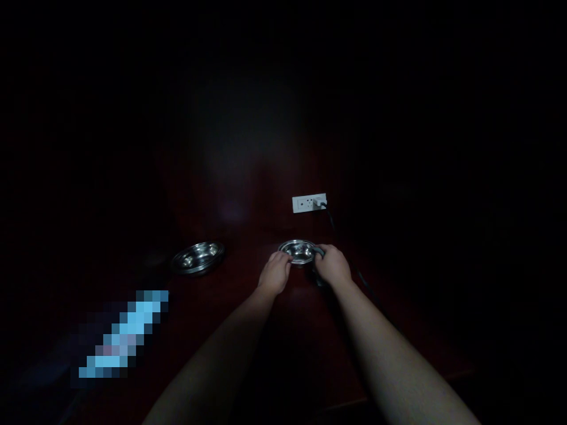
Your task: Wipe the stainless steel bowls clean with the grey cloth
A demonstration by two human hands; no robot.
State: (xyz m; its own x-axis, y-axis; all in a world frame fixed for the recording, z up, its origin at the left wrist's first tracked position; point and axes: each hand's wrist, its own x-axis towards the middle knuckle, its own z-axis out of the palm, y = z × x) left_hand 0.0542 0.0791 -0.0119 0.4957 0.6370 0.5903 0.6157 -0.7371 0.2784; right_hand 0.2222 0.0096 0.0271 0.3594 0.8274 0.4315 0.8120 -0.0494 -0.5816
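Observation:
A shiny round steel bowl (297,252) stands on the dark red table ahead of me. My left hand (275,271) is closed on its near left rim, fingertips over the edge. At the bowl's right side, my right hand (333,264) is closed round a dark grey curved thing (318,252) that touches or overlaps the rim. Its kind is unclear in the dim light. Something dark lies under the right hand, too shadowed to make out. Further left sits a small stack of shallow steel dishes (198,258), apart from both hands.
A white socket panel (302,204) holds a white plug (318,202). A black cord (364,282) runs from it down past my right arm. At the lower left is a bright blue pixelated patch (133,330). The table's front edge (345,405) shows faintly; most surroundings are dark.

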